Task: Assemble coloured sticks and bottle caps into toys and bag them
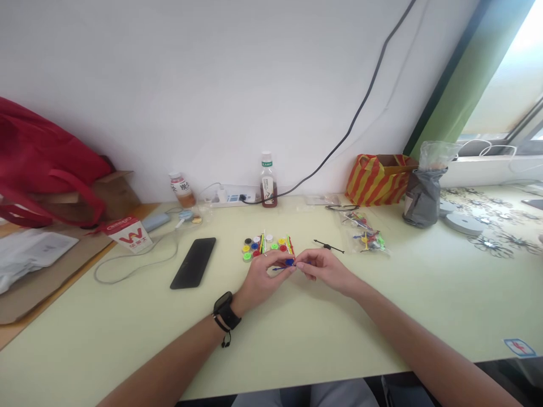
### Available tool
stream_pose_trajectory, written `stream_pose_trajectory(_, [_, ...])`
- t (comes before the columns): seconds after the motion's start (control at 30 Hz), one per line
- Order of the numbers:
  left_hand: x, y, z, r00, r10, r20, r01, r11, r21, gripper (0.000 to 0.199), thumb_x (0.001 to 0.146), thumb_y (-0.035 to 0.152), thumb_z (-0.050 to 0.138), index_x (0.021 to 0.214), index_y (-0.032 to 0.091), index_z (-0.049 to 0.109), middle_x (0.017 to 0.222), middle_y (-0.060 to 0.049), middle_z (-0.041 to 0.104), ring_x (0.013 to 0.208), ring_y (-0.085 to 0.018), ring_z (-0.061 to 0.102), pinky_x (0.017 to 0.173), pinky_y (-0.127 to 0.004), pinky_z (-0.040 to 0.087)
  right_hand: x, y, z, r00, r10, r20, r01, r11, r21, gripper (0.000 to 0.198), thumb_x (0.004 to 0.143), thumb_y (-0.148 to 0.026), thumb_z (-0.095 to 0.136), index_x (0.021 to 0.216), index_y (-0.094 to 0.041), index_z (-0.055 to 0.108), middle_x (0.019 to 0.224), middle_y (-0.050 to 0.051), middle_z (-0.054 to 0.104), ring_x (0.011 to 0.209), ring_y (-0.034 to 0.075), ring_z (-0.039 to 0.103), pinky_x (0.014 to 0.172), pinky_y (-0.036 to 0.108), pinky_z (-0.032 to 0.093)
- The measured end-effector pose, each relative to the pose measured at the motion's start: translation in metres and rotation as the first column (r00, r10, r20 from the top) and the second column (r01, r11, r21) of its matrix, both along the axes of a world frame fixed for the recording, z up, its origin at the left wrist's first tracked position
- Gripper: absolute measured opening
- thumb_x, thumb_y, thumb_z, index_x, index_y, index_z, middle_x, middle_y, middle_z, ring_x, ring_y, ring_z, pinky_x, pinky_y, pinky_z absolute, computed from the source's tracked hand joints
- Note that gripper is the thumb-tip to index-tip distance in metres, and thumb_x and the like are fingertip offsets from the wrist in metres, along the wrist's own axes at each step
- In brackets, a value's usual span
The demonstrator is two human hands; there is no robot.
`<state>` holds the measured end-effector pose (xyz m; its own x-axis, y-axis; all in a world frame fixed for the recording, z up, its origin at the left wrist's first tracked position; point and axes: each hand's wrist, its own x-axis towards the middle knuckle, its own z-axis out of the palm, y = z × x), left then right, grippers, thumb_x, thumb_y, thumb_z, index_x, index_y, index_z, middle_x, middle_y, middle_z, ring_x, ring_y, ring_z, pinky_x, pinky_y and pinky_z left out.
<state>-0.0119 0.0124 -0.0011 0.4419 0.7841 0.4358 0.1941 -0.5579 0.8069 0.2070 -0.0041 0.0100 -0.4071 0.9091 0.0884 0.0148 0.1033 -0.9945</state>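
My left hand [268, 273] and my right hand [324, 268] meet fingertip to fingertip over the table. Between them is a small blue plastic piece [289, 262] with a round part and an arrow-tipped rod. Fingers and thumbs of both hands pinch it, partly covering it. Just behind my hands lie several coloured round pieces [246, 256] in green, yellow, red, blue, white and black. Bundles of thin coloured sticks [263, 242] lie among them. To the right, behind my right hand, rests a black arrow-tipped rod [329, 246] with a round middle.
A black phone [193, 263] lies left of my hands. Clear bags of coloured parts [368, 240] are at the right. Along the wall stand a drink bottle [268, 181], a power strip [240, 195] and a striped bag [373, 181]. A cable [356, 113] hangs down the wall.
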Motion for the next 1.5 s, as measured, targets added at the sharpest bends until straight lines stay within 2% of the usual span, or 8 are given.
stream_pose_trajectory(0.3, [-0.0007, 0.002, 0.0005, 1.0, -0.006, -0.019, 0.006, 1.0, 0.014, 0.023, 0.092, 0.033, 0.072, 0.113, 0.024, 0.077, 0.107, -0.008, 0.076, 0.096, -0.022, 0.073, 0.087, -0.037, 0.063, 0.001, 0.0012, 0.0017, 0.999, -0.039, 0.022, 0.038, 0.999, 0.015, 0.037, 0.083, -0.055, 0.077, 0.092, -0.019, 0.074, 0.072, -0.001, 0.059, 0.06, 0.012, 0.048, 0.056, 0.027, 0.042])
stream_pose_trajectory(0.5, [-0.0002, 0.002, -0.0011, 1.0, -0.013, -0.006, 0.013, 1.0, 0.011, 0.025, 0.092, 0.031, 0.073, 0.116, 0.024, 0.076, 0.109, -0.008, 0.076, 0.094, -0.021, 0.073, 0.088, -0.037, 0.063, 0.0012, -0.0007, 0.0066, 0.998, -0.057, 0.024, 0.057, 0.998, -0.026, 0.037, 0.082, -0.053, 0.079, 0.096, -0.019, 0.072, 0.08, 0.001, 0.064, 0.064, 0.012, 0.054, 0.061, 0.028, 0.047])
stream_pose_trajectory(0.77, [-0.0013, 0.0025, -0.0015, 1.0, -0.022, -0.019, 0.021, 1.0, -0.002, 0.025, 0.093, 0.032, 0.072, 0.117, 0.024, 0.076, 0.11, -0.008, 0.076, 0.097, -0.021, 0.074, 0.09, -0.038, 0.064, 0.0018, 0.0012, 0.0042, 0.999, -0.029, -0.021, 0.029, 1.0, 0.011, 0.035, 0.084, -0.051, 0.078, 0.097, -0.019, 0.07, 0.081, 0.001, 0.065, 0.065, 0.013, 0.058, 0.065, 0.03, 0.051])
stream_pose_trajectory(0.9, [-0.0017, 0.0028, -0.0004, 0.999, -0.001, -0.049, 0.003, 0.998, 0.058, 0.024, 0.093, 0.029, 0.072, 0.116, 0.025, 0.076, 0.11, -0.006, 0.077, 0.1, -0.021, 0.074, 0.091, -0.036, 0.063, 0.0024, 0.0012, 0.0048, 0.999, -0.023, -0.032, 0.025, 0.999, 0.036, 0.034, 0.084, -0.05, 0.078, 0.096, -0.019, 0.07, 0.088, 0.003, 0.066, 0.068, 0.014, 0.061, 0.067, 0.032, 0.052])
stream_pose_trajectory(1.0, [-0.0018, 0.0031, -0.0003, 0.998, 0.017, -0.053, -0.011, 0.994, 0.107, 0.024, 0.093, 0.028, 0.072, 0.116, 0.025, 0.076, 0.108, -0.005, 0.078, 0.097, -0.021, 0.074, 0.088, -0.035, 0.062, 0.0032, 0.0009, 0.0065, 0.999, -0.027, -0.023, 0.028, 0.999, 0.04, 0.034, 0.085, -0.05, 0.078, 0.096, -0.019, 0.07, 0.085, 0.003, 0.065, 0.068, 0.014, 0.061, 0.067, 0.032, 0.053])
stream_pose_trajectory(1.2, [-0.0026, 0.0043, -0.0012, 0.997, 0.006, -0.082, 0.007, 0.988, 0.156, 0.019, 0.094, 0.025, 0.071, 0.112, 0.026, 0.077, 0.105, -0.005, 0.078, 0.098, -0.021, 0.073, 0.092, -0.037, 0.058, 0.0055, 0.0029, 0.0035, 0.998, -0.033, 0.047, 0.033, 0.999, 0.01, 0.034, 0.086, -0.049, 0.076, 0.1, -0.019, 0.07, 0.074, -0.001, 0.061, 0.062, 0.013, 0.055, 0.061, 0.029, 0.046])
stream_pose_trajectory(1.33, [-0.0039, 0.005, -0.0014, 0.994, -0.013, -0.107, 0.027, 0.991, 0.131, 0.019, 0.093, 0.026, 0.074, 0.112, 0.026, 0.076, 0.104, -0.004, 0.078, 0.097, -0.021, 0.072, 0.09, -0.036, 0.056, 0.0054, 0.0031, 0.0032, 0.994, -0.077, 0.079, 0.071, 0.995, 0.076, 0.032, 0.088, -0.051, 0.073, 0.098, -0.02, 0.071, 0.073, -0.002, 0.053, 0.062, 0.012, 0.044, 0.058, 0.027, 0.035])
stream_pose_trajectory(1.5, [-0.0049, 0.0046, 0.0011, 0.994, -0.016, -0.11, 0.031, 0.991, 0.128, 0.014, 0.092, 0.025, 0.074, 0.105, 0.024, 0.076, 0.102, -0.003, 0.078, 0.095, -0.02, 0.072, 0.089, -0.034, 0.055, 0.005, 0.0023, 0.0025, 0.99, -0.086, 0.115, 0.073, 0.991, 0.109, 0.033, 0.09, -0.053, 0.07, 0.1, -0.021, 0.07, 0.07, -0.004, 0.045, 0.064, 0.013, 0.037, 0.058, 0.027, 0.031])
